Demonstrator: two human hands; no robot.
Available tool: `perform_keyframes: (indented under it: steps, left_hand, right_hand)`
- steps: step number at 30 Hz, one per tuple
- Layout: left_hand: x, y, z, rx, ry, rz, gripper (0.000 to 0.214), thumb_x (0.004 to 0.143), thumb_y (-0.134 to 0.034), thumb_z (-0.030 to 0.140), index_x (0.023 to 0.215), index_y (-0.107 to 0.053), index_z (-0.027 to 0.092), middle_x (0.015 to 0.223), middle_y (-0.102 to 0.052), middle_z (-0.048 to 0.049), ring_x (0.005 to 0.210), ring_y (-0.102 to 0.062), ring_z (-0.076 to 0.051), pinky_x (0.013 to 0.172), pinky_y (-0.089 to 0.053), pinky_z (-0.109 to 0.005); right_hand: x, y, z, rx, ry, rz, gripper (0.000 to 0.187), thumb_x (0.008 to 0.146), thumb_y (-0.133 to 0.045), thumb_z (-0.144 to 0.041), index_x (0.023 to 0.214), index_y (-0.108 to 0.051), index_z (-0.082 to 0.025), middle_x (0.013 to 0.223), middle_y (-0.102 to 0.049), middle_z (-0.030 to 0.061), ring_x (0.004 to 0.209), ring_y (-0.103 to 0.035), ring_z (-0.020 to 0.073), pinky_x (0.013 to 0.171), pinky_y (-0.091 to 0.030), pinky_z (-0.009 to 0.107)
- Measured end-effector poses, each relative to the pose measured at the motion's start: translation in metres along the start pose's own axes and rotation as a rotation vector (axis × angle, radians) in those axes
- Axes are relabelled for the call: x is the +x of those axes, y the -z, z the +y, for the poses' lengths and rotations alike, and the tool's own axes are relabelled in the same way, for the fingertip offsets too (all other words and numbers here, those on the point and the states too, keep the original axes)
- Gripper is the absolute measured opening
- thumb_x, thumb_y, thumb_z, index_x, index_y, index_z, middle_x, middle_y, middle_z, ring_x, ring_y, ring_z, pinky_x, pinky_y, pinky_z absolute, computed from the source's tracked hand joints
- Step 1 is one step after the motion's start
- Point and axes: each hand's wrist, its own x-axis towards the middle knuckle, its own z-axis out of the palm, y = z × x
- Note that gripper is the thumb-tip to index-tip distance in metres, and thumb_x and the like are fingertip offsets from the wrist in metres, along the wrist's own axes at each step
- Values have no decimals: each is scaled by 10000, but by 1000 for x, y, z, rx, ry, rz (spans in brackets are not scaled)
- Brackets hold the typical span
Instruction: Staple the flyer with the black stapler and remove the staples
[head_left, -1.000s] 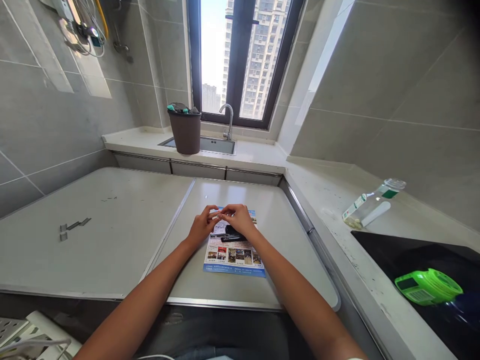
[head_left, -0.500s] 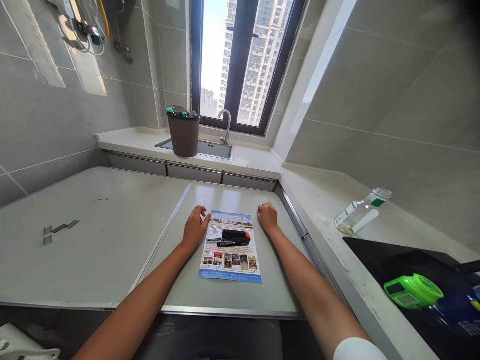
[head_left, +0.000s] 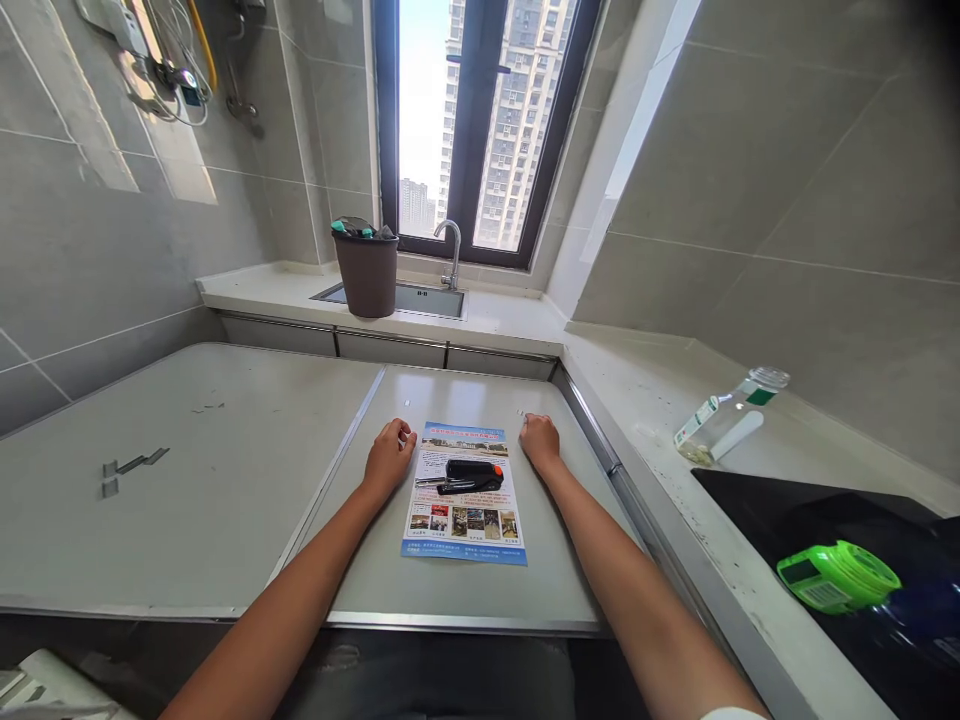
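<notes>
A printed flyer (head_left: 465, 505) with a blue edge lies flat on the grey tabletop (head_left: 465, 580). On it rests a black stapler (head_left: 469, 474) with an orange tip. My left hand (head_left: 388, 458) rests on the table just left of the flyer, fingers curled under, holding nothing that I can see. My right hand (head_left: 539, 440) rests just right of the flyer's top corner, knuckles up and fingers curled. Two tiny pale bits, one (head_left: 406, 403) above the left hand and one (head_left: 519, 411) by the right hand, lie on the table.
A brown bin (head_left: 366, 268) stands beside the sink (head_left: 420, 297) and tap (head_left: 452, 250) under the window. A clear bottle (head_left: 726, 418) lies on the right counter. A green object (head_left: 837, 577) sits on the black hob (head_left: 840, 540). Small metal strips (head_left: 131, 467) lie on the left table.
A second ago both hands were together over the flyer, pinching something small. They have moved apart and now rest on the table either side of the flyer. The stapler is uncovered.
</notes>
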Motion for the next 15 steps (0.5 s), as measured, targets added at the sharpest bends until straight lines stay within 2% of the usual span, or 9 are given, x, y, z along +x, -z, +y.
perform_keyframes:
  steps: [3, 5, 7, 9, 11, 13, 15]
  left_hand:
    - [6, 3, -12, 77, 71, -39, 63, 902, -638, 229, 918, -586, 196, 955, -649, -92, 782, -627, -223, 734, -435, -321]
    - [14, 4, -17, 127, 98, -76, 79, 851, -679, 191, 884, -607, 187, 905, -647, -95, 785, -631, -238, 732, -439, -324]
    - [27, 4, -18, 175, 108, -91, 96, 841, -703, 200, 906, -640, 170, 952, -663, -130, 819, -652, -263, 744, -455, -341]
    - [43, 2, -17, 217, 95, -75, 165, 891, -666, 219, 1037, -672, 141, 1146, -662, -207, 936, -681, -302, 802, -486, -377]
    - [59, -1, -15, 250, 48, -65, 288, 958, -562, 183, 1224, -660, 129, 1394, -584, -252, 1166, -658, -335, 931, -501, -412]
    - [73, -6, -14, 276, -8, -93, 398, 980, -488, 125, 1350, -633, 141, 1572, -489, -229, 1385, -552, -339, 1083, -464, -431]
    - [82, -11, -16, 298, -47, -146, 458, 970, -477, 84, 1393, -636, 158, 1636, -462, -186, 1484, -476, -330, 1194, -397, -447]
  right_hand:
    - [-18, -6, -2, 16, 9, -34, 408, 949, -468, -85, 1243, -750, -91, 1263, -732, 249, 1261, -657, 315, 1039, -488, 380]
    - [-31, -11, -5, 25, 24, -43, 474, 964, -464, -109, 1387, -677, -78, 1488, -616, 251, 1406, -572, 325, 1150, -433, 421]
    - [-41, -16, -8, 32, 30, -44, 534, 991, -430, -129, 1498, -585, -68, 1620, -492, 231, 1510, -472, 327, 1227, -365, 459]
    - [-46, -19, -10, 40, 27, -43, 556, 1010, -392, -139, 1540, -536, -53, 1655, -447, 220, 1552, -418, 329, 1265, -316, 478]
    - [-48, -21, -11, 47, 21, -42, 561, 1022, -360, -145, 1548, -518, -24, 1658, -436, 230, 1566, -391, 341, 1282, -287, 484]
    - [-48, -21, -11, 52, 15, -43, 567, 1029, -339, -149, 1550, -507, -3, 1661, -427, 241, 1572, -377, 351, 1290, -272, 485]
    - [-47, -21, -11, 55, 12, -47, 569, 1035, -327, -155, 1554, -504, -5, 1666, -421, 236, 1575, -369, 346, 1295, -264, 480]
